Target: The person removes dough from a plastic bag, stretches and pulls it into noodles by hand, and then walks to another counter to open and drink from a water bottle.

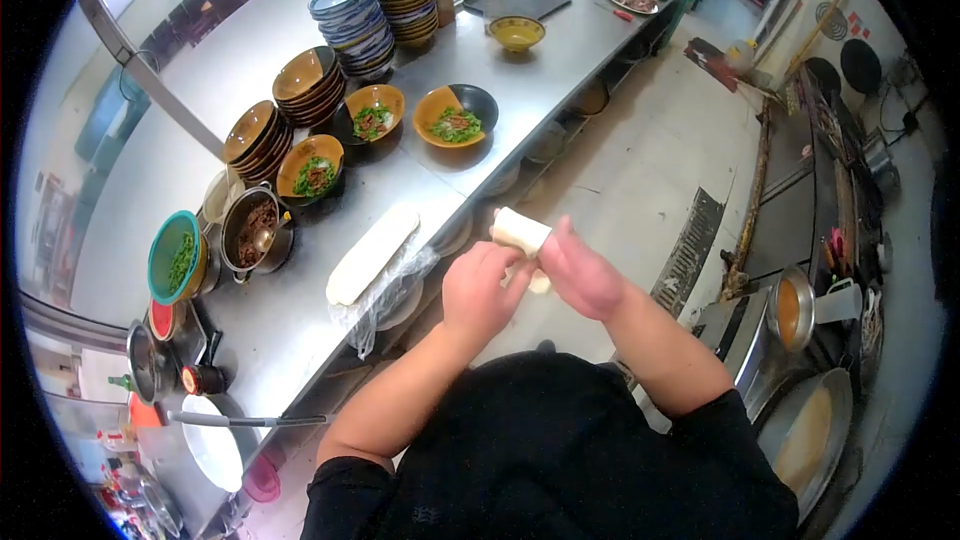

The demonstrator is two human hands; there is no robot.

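Note:
A pale piece of dough is held up between my two hands, over the floor beyond the counter's edge. My left hand is closed on its lower left part, fingers curled and thumb pressed in. My right hand is at its right side, the dough wrapped against the fingers, which it partly hides. A small flap of dough hangs below, between the hands. On the counter to the left lies a long white slab of dough, with crumpled clear plastic wrap along its near side.
Three bowls with greens stand on the steel counter, beside stacked bowls. Nearer are a pot of dark meat and a teal bowl of greens. Large pans stand at the right, with a pot of orange liquid.

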